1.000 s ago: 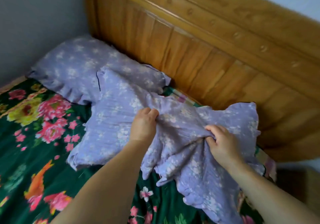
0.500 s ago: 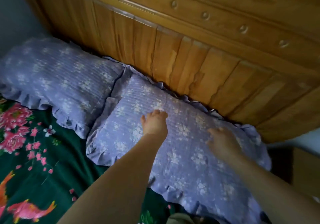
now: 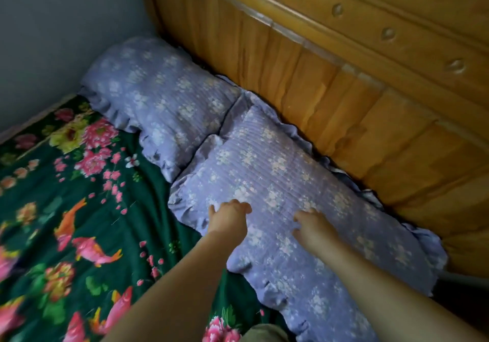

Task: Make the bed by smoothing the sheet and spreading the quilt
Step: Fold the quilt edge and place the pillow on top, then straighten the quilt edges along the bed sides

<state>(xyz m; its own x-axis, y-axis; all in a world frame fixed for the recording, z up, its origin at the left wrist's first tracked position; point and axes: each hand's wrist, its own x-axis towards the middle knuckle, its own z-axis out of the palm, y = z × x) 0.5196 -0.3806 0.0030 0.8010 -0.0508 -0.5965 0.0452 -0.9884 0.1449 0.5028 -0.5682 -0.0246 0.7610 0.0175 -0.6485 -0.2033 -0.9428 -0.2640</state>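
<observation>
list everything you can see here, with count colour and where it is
pillows: 2, lilac with pale flowers and frilled edges, side by side along the headboard; far one, near one
sheet: 1, dark green with pink and yellow flowers and orange fish, covering the mattress
headboard: 1, orange-brown wood, behind the pillows
wall: 1, grey, left of the bed
left hand: 1, at the near pillow's front edge
right hand: 1, on top of the near pillow

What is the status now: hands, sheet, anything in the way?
Left hand and right hand on near pillow, fingers loosely curled. Sheet bare, no quilt seen. Nothing in the way.
</observation>
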